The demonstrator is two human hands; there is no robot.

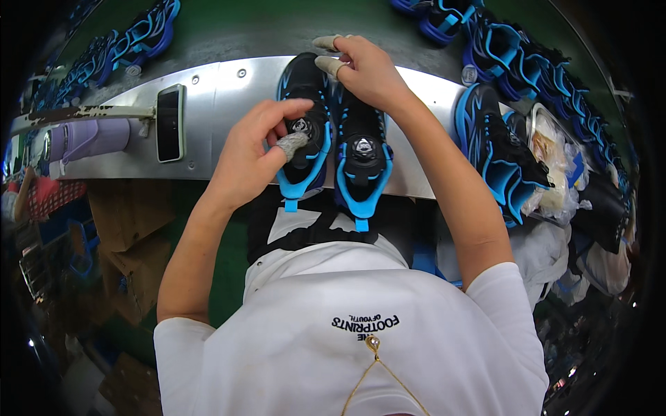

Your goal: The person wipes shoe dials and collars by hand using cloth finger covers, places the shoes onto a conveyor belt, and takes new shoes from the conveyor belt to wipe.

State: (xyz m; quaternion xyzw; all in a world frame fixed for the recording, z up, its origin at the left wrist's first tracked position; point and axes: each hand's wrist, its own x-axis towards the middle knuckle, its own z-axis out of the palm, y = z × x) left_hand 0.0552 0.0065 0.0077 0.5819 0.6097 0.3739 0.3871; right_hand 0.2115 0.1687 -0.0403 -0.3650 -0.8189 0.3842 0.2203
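A pair of black sneakers with bright blue trim lies side by side before me, heels toward me. Each has a round dial on its tongue. My left hand (pixel 258 145) is at the left sneaker (pixel 303 80), thumb and forefinger apart on either side of its dial (pixel 301 127). A grey cover wraps the thumb, whose tip lies close to the dial; whether it presses is unclear. Above the toe of the right sneaker (pixel 360 125), my right hand (pixel 364 69) has its fingers spread with nothing between them. Two of its fingertips wear pale covers.
Another pair of sneakers (pixel 489 149) stands at the right on the metal bench (pixel 215 104), next to a tray of plastic bags (pixel 555 166). Leftward are a phone (pixel 170 123) and a lilac tumbler (pixel 97 139). More sneakers line the green surface (pixel 270 28) beyond. Cardboard boxes (pixel 128 215) sit below.
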